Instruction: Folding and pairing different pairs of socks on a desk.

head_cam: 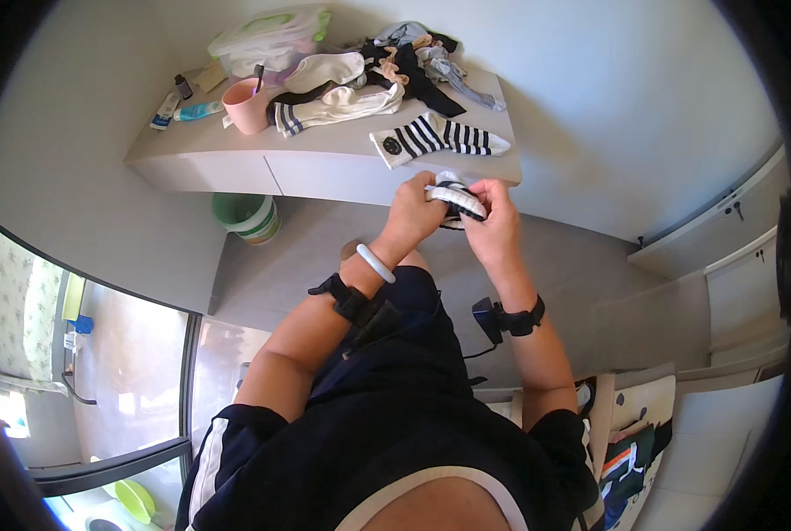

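My left hand (416, 211) and my right hand (496, 216) both grip a bunched black-and-white sock (458, 198), held in the air just off the front edge of the desk (329, 149). Past my hands, a striped black-and-white sock (445, 138) with a dark round patch lies flat near the desk's front right. Behind it, long white socks (342, 109) with blue-striped cuffs lie beside a heap of black, grey and beige socks (412, 63). The held sock's underside is partly hidden by my fingers.
On the desk's left stand a pink cup (246, 109) holding a toothbrush, a blue tube (199, 111), a small dark bottle (183, 86) and a clear lidded plastic box (269, 46). A green-and-white bucket (252, 219) is on the floor under the desk. Cabinet doors with keys are at right.
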`<state>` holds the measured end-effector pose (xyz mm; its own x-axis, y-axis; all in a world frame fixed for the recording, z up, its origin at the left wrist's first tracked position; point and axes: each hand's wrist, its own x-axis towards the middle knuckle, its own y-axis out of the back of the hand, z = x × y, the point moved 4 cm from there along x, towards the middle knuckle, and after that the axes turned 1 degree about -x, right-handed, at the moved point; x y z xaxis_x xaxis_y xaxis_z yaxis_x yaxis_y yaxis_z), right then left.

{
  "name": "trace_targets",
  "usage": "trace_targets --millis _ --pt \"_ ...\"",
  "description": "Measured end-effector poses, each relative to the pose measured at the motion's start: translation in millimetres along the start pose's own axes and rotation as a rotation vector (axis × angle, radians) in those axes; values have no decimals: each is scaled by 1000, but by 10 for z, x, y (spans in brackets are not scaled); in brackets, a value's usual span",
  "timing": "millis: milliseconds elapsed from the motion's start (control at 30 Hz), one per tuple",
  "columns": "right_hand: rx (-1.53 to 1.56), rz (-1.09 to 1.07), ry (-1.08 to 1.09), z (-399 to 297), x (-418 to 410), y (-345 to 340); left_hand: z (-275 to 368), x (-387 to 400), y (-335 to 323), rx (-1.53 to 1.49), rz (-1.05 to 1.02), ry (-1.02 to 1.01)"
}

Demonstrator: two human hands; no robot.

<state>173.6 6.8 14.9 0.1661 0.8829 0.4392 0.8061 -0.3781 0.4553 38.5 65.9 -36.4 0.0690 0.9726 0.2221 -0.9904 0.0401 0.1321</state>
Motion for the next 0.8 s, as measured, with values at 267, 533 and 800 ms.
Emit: trace_targets --millis 267,533,800 --pt "-340 40 14 311 52 60 342 -253 -114 -541 -385 102" --pt "-62 85 -47 132 15 15 92 -54 -113 -384 -160 50" --pt "250 0 119 -154 -83 -61 201 8 48 -2 123 -259"
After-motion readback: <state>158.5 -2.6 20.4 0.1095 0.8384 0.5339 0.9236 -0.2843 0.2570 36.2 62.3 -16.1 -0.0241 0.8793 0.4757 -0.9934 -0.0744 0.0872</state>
